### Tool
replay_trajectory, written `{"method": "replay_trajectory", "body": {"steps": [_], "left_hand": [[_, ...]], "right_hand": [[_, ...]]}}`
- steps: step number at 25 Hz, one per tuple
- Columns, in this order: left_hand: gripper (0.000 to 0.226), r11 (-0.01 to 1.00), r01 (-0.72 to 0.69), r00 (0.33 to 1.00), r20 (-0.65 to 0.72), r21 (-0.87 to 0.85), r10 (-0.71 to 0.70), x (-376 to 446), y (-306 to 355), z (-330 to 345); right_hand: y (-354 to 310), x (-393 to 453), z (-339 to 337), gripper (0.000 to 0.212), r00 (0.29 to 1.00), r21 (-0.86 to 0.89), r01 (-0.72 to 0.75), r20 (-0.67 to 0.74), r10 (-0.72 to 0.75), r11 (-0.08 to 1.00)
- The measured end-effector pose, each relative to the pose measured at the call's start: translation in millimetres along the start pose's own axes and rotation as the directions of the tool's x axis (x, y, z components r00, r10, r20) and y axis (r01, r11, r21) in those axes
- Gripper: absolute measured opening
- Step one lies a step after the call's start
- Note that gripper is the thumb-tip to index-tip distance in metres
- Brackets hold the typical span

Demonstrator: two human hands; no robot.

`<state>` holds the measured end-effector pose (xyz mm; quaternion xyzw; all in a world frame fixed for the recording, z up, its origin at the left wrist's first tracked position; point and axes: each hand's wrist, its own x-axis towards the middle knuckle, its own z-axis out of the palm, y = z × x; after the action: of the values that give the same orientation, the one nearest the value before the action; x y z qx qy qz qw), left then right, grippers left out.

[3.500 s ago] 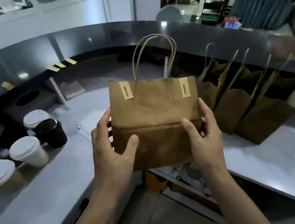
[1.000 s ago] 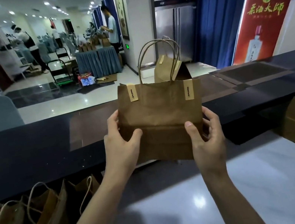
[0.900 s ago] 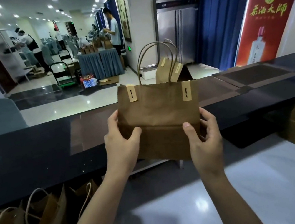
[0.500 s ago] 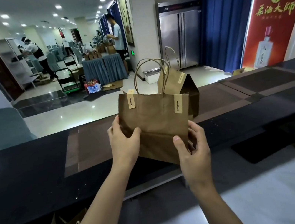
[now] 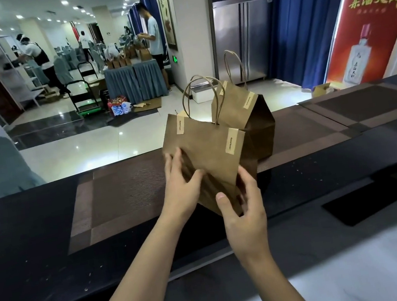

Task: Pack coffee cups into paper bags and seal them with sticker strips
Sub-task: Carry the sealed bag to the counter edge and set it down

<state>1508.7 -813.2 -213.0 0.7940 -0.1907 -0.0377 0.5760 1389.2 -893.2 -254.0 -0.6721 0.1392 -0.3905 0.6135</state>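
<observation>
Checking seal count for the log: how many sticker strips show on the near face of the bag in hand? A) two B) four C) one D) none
A: the held bag shows one sticker strip near its left top corner and one near its right, while the left hand and right hand grip its lower part.

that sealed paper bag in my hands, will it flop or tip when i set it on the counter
The sealed bag is thin creased paper, so its walls probably give under both the left hand and the right hand. Held tilted, it may tip unless set flat beside the second bag.
</observation>
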Motion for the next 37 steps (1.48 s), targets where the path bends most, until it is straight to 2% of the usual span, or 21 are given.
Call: {"method": "replay_trajectory", "body": {"steps": [3, 5, 7, 9, 11, 14, 17, 26, 37], "left_hand": [[0.064, 0.996, -0.007, 0.999, 0.036, -0.085, 0.010, -5.5, 1.7, 14.5], [0.056, 0.993, 0.000, 1.000, -0.002, -0.120, 0.000, -10.9, -0.8, 16.9], [0.064, 0.994, -0.020, 1.000, -0.020, -0.105, 0.018, -18.2, -5.8, 17.1], [0.074, 0.996, -0.054, 0.999, -0.011, -0.065, 0.053, -24.7, -10.3, 17.8], [0.077, 0.997, -0.077, 0.997, -0.003, -0.008, 0.077, -25.7, -13.8, 19.8], [0.074, 0.994, -0.100, 0.994, -0.031, 0.037, 0.101, -15.7, -15.9, 23.1], [0.071, 0.997, -0.076, 0.997, -0.031, 0.009, 0.076, -2.9, -14.6, 24.3], [0.068, 0.999, -0.024, 1.000, -0.016, -0.037, 0.023, 46.7, -11.4, 33.4], [0.068, 1.000, -0.010, 0.999, -0.032, 0.008, 0.011, 90.5, -18.5, 39.6]], "right_hand": [[4.7, 2.7, 15.3, 0.058, 0.994, -0.050, -0.009, 0.107, 0.015, 0.999], [6.7, 8.7, 16.8, 0.052, 0.986, 0.010, -0.054, 0.160, 0.052, 0.998], [10.9, 14.3, 9.5, 0.043, 0.998, 0.044, -0.031, 0.056, 0.029, 0.999], [16.2, 20.4, 0.4, 0.037, 0.992, 0.007, 0.011, -0.126, -0.010, 1.000], [21.7, 28.4, -5.6, 0.038, 0.977, -0.031, -0.013, -0.214, 0.006, 0.999], [26.5, 39.7, -5.3, 0.040, 0.987, -0.057, -0.092, -0.135, 0.084, 0.994], [30.2, 46.5, 0.2, 0.044, 0.992, -0.046, -0.103, -0.077, 0.099, 0.994], [44.2, 84.2, 8.1, 0.049, 0.989, -0.072, -0.141, -0.055, 0.137, 0.987], [60.4, 118.3, 21.7, 0.050, 0.987, -0.075, -0.158, -0.039, 0.156, 0.985]]}}
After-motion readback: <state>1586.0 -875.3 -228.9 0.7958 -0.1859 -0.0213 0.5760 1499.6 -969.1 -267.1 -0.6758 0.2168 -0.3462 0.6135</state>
